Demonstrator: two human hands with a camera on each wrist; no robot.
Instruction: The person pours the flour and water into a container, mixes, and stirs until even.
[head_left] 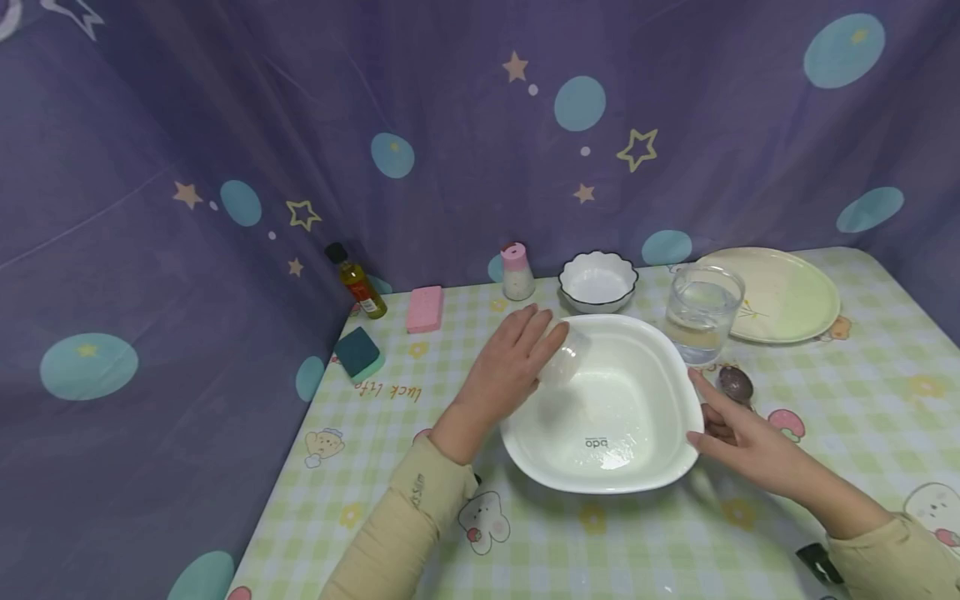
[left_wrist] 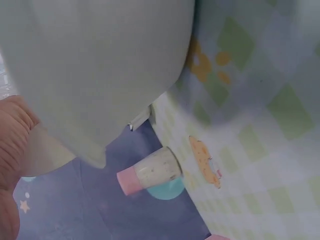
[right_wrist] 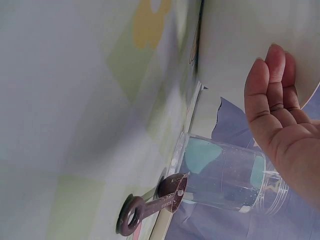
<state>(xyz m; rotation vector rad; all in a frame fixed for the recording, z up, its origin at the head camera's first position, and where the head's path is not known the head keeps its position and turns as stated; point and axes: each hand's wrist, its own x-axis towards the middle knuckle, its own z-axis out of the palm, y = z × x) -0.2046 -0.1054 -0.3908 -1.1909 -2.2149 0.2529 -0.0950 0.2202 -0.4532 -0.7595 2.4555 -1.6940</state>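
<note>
A large white basin [head_left: 600,467] with a little water in it sits mid-table. My left hand [head_left: 542,337] holds a small clear cup [head_left: 564,357] tipped on its side over the basin's left rim; in the left wrist view only the fingers [left_wrist: 12,135] and the basin's outer wall [left_wrist: 100,65] show. My right hand [head_left: 701,410] rests with straight fingers against the basin's right rim. The right wrist view shows its fingers [right_wrist: 272,95] extended beside the basin wall [right_wrist: 240,40], holding nothing.
A glass of water [head_left: 702,312] and a brown spoon [head_left: 736,384] stand just behind my right hand. Farther back are a small white bowl [head_left: 597,279], a pale plate [head_left: 783,293] and a pink-capped shaker [head_left: 517,272]. An oil bottle [head_left: 357,283], pink sponge [head_left: 424,309] and green sponge [head_left: 358,352] sit left.
</note>
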